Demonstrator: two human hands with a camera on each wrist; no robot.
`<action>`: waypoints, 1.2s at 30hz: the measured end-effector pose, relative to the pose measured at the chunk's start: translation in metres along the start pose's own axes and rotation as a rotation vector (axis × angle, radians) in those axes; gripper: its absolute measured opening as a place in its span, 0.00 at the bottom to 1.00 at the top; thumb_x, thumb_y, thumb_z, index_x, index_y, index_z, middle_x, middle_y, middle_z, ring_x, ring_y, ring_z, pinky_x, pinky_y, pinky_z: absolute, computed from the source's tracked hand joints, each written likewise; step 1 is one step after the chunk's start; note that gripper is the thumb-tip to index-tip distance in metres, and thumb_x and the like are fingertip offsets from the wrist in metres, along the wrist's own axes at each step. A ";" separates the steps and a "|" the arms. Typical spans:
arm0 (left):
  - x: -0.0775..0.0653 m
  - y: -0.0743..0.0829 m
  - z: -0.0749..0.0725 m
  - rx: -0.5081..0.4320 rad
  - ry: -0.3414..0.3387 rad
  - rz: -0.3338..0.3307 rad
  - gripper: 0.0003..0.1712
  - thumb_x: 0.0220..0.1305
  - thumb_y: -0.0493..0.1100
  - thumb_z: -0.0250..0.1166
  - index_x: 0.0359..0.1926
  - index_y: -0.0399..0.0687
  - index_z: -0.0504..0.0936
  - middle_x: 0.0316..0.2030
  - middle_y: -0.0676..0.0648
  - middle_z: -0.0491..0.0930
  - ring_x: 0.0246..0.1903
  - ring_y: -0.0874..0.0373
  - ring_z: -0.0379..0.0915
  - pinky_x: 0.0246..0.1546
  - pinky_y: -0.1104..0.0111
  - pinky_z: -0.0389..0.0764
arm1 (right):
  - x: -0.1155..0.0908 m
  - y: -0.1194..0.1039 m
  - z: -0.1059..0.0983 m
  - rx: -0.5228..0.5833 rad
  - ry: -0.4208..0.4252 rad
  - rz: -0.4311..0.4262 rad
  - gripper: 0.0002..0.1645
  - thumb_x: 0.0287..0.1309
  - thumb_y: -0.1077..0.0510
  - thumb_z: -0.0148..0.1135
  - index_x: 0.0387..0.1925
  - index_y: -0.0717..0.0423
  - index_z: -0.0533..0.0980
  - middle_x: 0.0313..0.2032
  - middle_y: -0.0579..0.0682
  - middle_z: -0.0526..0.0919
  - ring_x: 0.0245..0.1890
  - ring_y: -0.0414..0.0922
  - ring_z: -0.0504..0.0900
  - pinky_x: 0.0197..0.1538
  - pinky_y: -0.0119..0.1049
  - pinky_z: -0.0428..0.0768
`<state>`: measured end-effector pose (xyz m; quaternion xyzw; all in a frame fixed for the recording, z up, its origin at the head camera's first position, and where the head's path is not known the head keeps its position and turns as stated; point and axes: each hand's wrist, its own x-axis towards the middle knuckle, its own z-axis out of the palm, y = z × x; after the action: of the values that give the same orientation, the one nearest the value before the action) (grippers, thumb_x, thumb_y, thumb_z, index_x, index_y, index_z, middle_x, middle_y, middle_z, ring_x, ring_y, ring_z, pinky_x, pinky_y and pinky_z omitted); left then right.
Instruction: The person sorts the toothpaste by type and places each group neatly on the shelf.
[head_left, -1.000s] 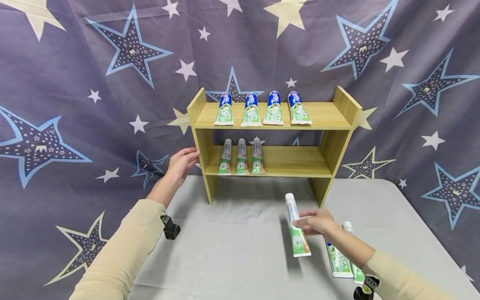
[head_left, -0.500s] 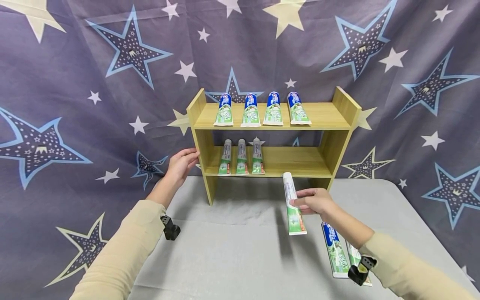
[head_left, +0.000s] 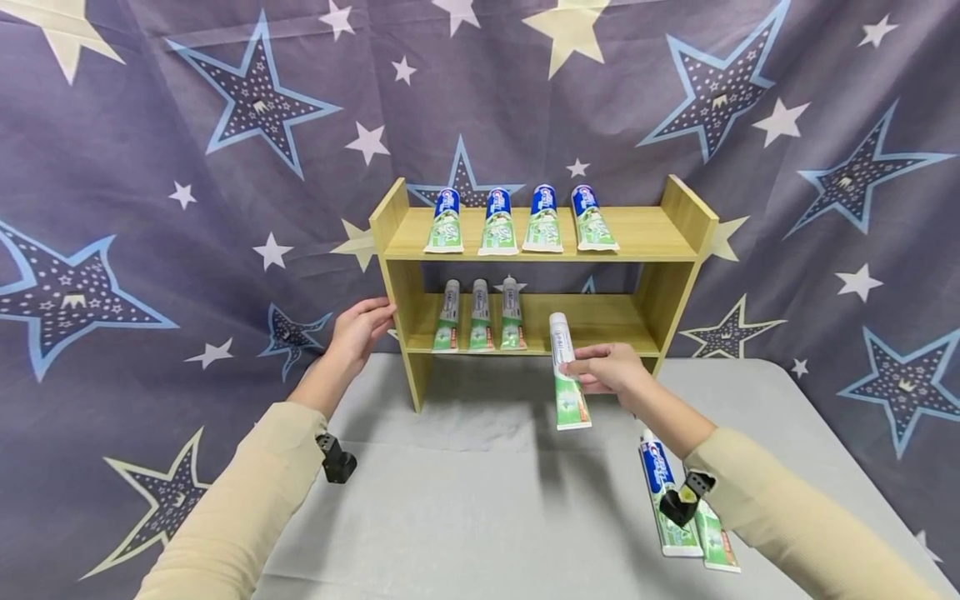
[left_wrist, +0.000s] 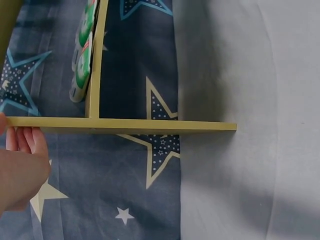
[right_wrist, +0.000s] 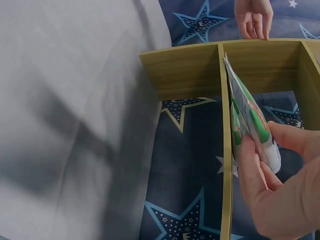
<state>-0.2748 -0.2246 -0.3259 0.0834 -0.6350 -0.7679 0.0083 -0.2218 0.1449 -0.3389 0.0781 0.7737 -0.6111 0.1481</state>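
Observation:
My right hand (head_left: 611, 367) pinches a white-and-green toothpaste tube (head_left: 572, 396) between thumb and fingers, its white cap pointing up towards the shelf. In the head view, the tube overlaps the front edge of the middle board of the wooden shelf (head_left: 600, 325). On that board, three matching tubes (head_left: 480, 317) lie in a row at the left. Blue-and-green toothpaste tubes (head_left: 498, 221), several of them, lie along the top board. My left hand (head_left: 362, 329) touches the outer face of the shelf's left side panel (left_wrist: 165, 125) with its fingertips.
On the grey table (head_left: 450, 500), a blue-and-green tube (head_left: 667, 500) and a white-and-green tube (head_left: 716, 542) lie side by side, partly under my right forearm. A dark curtain with stars (head_left: 187, 125) hangs behind the shelf.
My right hand has lifted the white-and-green toothpaste tube up and slightly left, from over the table to the middle board's front edge. The left hand stays at the side panel.

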 end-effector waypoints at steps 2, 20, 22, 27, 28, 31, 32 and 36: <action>0.000 0.000 -0.001 -0.004 -0.004 0.000 0.08 0.66 0.35 0.60 0.45 0.45 0.74 0.30 0.60 0.82 0.36 0.70 0.80 0.68 0.65 0.69 | 0.005 -0.002 0.002 -0.002 0.010 -0.005 0.36 0.51 0.60 0.71 0.60 0.67 0.70 0.24 0.42 0.82 0.19 0.33 0.80 0.34 0.28 0.87; 0.002 -0.001 0.000 -0.023 0.012 0.012 0.06 0.65 0.33 0.59 0.42 0.45 0.75 0.30 0.59 0.82 0.34 0.70 0.80 0.70 0.62 0.67 | 0.055 -0.026 0.012 -0.044 0.159 -0.059 0.35 0.52 0.57 0.69 0.60 0.68 0.71 0.45 0.61 0.84 0.20 0.33 0.80 0.41 0.31 0.87; 0.002 -0.002 -0.001 -0.018 0.012 0.010 0.06 0.65 0.33 0.59 0.42 0.44 0.75 0.30 0.59 0.81 0.35 0.70 0.80 0.70 0.62 0.67 | 0.059 -0.029 0.015 -0.081 0.190 -0.085 0.34 0.51 0.57 0.70 0.59 0.67 0.72 0.52 0.64 0.81 0.24 0.38 0.83 0.43 0.33 0.87; 0.001 -0.002 -0.002 0.002 0.010 0.002 0.07 0.65 0.34 0.59 0.44 0.44 0.75 0.31 0.59 0.81 0.35 0.70 0.80 0.70 0.64 0.67 | 0.067 -0.034 0.023 -0.137 0.224 -0.131 0.32 0.51 0.57 0.71 0.57 0.65 0.75 0.55 0.65 0.80 0.46 0.55 0.86 0.49 0.38 0.86; 0.000 -0.002 -0.002 0.002 0.010 0.001 0.07 0.65 0.34 0.59 0.44 0.44 0.75 0.31 0.60 0.81 0.35 0.71 0.80 0.70 0.64 0.68 | 0.068 -0.034 0.024 -0.142 0.223 -0.135 0.32 0.51 0.57 0.71 0.57 0.65 0.75 0.55 0.65 0.79 0.48 0.56 0.85 0.49 0.38 0.86; 0.001 -0.003 -0.003 -0.005 0.006 0.004 0.08 0.65 0.33 0.59 0.45 0.43 0.75 0.30 0.60 0.82 0.34 0.71 0.80 0.70 0.63 0.68 | 0.074 -0.033 0.027 -0.144 0.232 -0.139 0.30 0.51 0.58 0.71 0.56 0.65 0.75 0.54 0.64 0.80 0.45 0.55 0.86 0.48 0.37 0.86; 0.001 -0.003 -0.003 -0.010 0.005 0.007 0.08 0.65 0.33 0.59 0.45 0.43 0.75 0.29 0.60 0.82 0.34 0.71 0.80 0.69 0.63 0.68 | 0.076 -0.033 0.027 -0.137 0.237 -0.140 0.30 0.51 0.58 0.71 0.56 0.65 0.75 0.54 0.64 0.80 0.43 0.54 0.87 0.47 0.37 0.86; 0.002 -0.003 -0.002 -0.025 -0.001 0.014 0.07 0.65 0.33 0.59 0.44 0.43 0.75 0.29 0.59 0.82 0.34 0.71 0.81 0.70 0.61 0.67 | 0.084 -0.032 0.028 -0.127 0.264 -0.136 0.28 0.53 0.58 0.69 0.56 0.64 0.76 0.55 0.64 0.80 0.38 0.50 0.87 0.47 0.37 0.87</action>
<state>-0.2764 -0.2266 -0.3295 0.0784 -0.6260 -0.7758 0.0144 -0.3073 0.1048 -0.3431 0.0957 0.8270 -0.5539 0.0078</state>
